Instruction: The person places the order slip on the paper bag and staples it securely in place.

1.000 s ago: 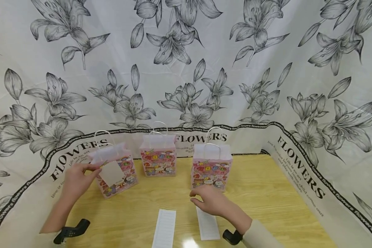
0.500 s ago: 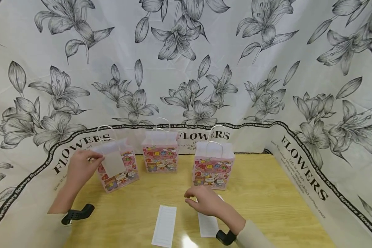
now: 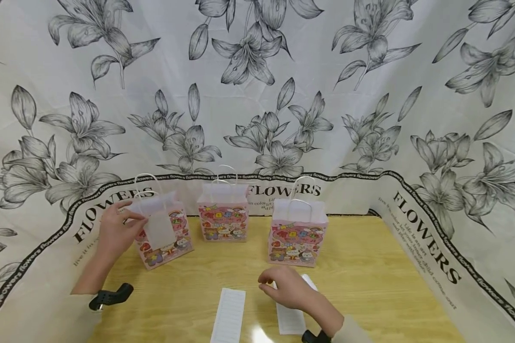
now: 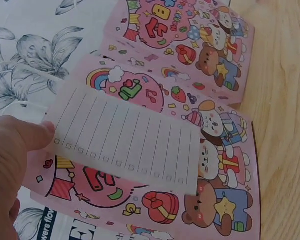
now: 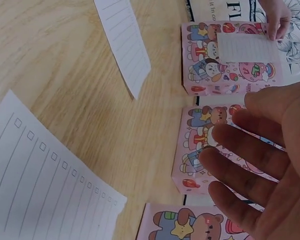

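Slightly higher against the leftmost bag (image 3: 181, 233) than a second ago, your left hand (image 3: 119, 227) pinches the lined slip (image 3: 159, 232) by its upper end; in the head view the slip extends beyond your fingertips, across the bag's printed front; whether they touch is unclear; your right hand (image 3: 285, 287) appears above a second slip (image 3: 291, 320); your left wrist view shows your thumb on the lined slip's handle-side end; your right wrist view shows right fingers (image 5: 242, 172) loosely bent, holding nothing.
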`<action>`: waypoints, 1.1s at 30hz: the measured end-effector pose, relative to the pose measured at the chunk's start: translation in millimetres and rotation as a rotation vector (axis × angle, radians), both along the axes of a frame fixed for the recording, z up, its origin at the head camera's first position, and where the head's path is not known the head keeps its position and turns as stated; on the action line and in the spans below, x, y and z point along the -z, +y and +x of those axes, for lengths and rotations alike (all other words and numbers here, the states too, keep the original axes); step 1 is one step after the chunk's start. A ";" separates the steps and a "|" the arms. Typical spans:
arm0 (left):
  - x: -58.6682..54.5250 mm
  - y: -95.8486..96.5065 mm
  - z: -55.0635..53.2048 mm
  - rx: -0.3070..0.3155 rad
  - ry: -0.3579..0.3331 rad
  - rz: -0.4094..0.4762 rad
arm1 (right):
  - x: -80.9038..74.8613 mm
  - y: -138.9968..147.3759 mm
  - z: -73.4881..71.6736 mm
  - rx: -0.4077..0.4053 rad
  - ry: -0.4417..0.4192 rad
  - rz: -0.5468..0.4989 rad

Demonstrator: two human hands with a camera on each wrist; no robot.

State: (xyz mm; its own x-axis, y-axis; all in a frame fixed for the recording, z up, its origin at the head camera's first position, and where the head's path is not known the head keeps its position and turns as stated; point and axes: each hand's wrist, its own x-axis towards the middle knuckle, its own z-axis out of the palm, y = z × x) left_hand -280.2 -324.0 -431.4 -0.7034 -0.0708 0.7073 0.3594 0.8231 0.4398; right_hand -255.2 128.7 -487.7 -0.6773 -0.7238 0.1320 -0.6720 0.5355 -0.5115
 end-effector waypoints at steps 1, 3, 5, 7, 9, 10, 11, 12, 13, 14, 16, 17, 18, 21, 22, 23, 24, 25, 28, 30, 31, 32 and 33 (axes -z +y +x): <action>-0.4 -0.2 -1.4 0.007 -0.018 0.019 | -0.1 -0.4 -0.2 0.000 -0.012 0.000; -2.3 -2.2 -4.3 0.032 -0.059 0.069 | -1.1 -2.0 -1.6 -0.001 -0.032 -0.009; -5.1 -6.0 -8.0 0.054 -0.095 0.108 | -2.0 -4.2 -3.6 -0.003 -0.042 -0.016; -7.8 -10.6 -9.9 0.084 -0.156 0.143 | -2.1 -6.2 -4.9 -0.006 -0.044 -0.022; -8.9 -15.9 -10.8 0.117 -0.217 0.157 | -0.4 -7.5 -4.7 -0.013 -0.054 -0.020; -9.0 -18.4 -11.1 0.135 -0.243 0.152 | 1.3 -8.3 -4.5 -0.016 -0.061 -0.017; -9.4 -20.7 -11.0 0.155 -0.263 0.148 | 2.9 -8.9 -4.0 -0.021 -0.067 -0.017; -9.2 -23.3 -11.6 0.172 -0.273 0.133 | 4.8 -9.4 -3.6 -0.026 -0.073 -0.017; -9.7 -25.2 -11.9 0.187 -0.279 0.124 | 6.6 -9.8 -3.1 -0.029 -0.081 -0.020; -10.1 -26.8 -12.3 0.198 -0.280 0.117 | 8.3 -10.2 -2.8 -0.029 -0.093 -0.022; -11.1 -28.7 -13.3 0.213 -0.282 0.109 | 11.0 -10.0 -2.3 -0.029 -0.109 -0.031; -11.4 -29.0 -13.8 0.214 -0.284 0.104 | 11.9 -9.1 -2.0 -0.028 -0.120 -0.036; -11.4 -29.1 -14.7 0.214 -0.289 0.096 | 12.4 -7.8 -1.4 -0.024 -0.132 -0.040; -10.9 -26.5 -18.2 0.221 -0.315 0.089 | 11.9 -2.2 -0.9 0.004 -0.144 -0.042; -11.7 -25.1 -21.1 0.220 -0.309 0.086 | 9.8 -0.2 -2.6 0.013 -0.135 -0.044; -13.0 -23.6 -24.1 0.217 -0.302 0.087 | 7.2 1.4 -4.8 0.022 -0.125 -0.048; -14.3 -22.0 -26.8 0.212 -0.287 0.088 | 4.6 2.5 -7.3 0.030 -0.109 -0.051; -14.9 -20.8 -29.2 0.198 -0.269 0.087 | 2.7 3.0 -9.8 0.036 -0.092 -0.053; -9.6 -19.1 -30.5 0.158 -0.214 0.093 | 2.0 2.0 -11.8 0.027 -0.082 -0.065; -1.0 -19.3 -27.9 0.143 -0.203 0.102 | 5.8 1.3 -8.6 0.021 -0.102 -0.069; 3.8 -19.2 -26.4 0.136 -0.203 0.110 | 8.1 1.0 -6.4 0.019 -0.118 -0.074; 7.5 -18.9 -24.9 0.135 -0.206 0.126 | 9.9 0.7 -4.3 0.016 -0.136 -0.078; 10.3 -18.4 -24.0 0.132 -0.206 0.140 | 11.0 0.5 -2.9 0.017 -0.148 -0.084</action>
State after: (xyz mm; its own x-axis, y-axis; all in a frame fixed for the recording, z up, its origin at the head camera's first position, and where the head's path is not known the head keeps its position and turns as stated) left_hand -304.2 -342.5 -441.7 -0.8409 -0.0559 0.5383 0.3507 0.7013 0.6207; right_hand -258.1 129.2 -498.6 -0.7061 -0.7025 0.0892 -0.5771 0.4978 -0.6475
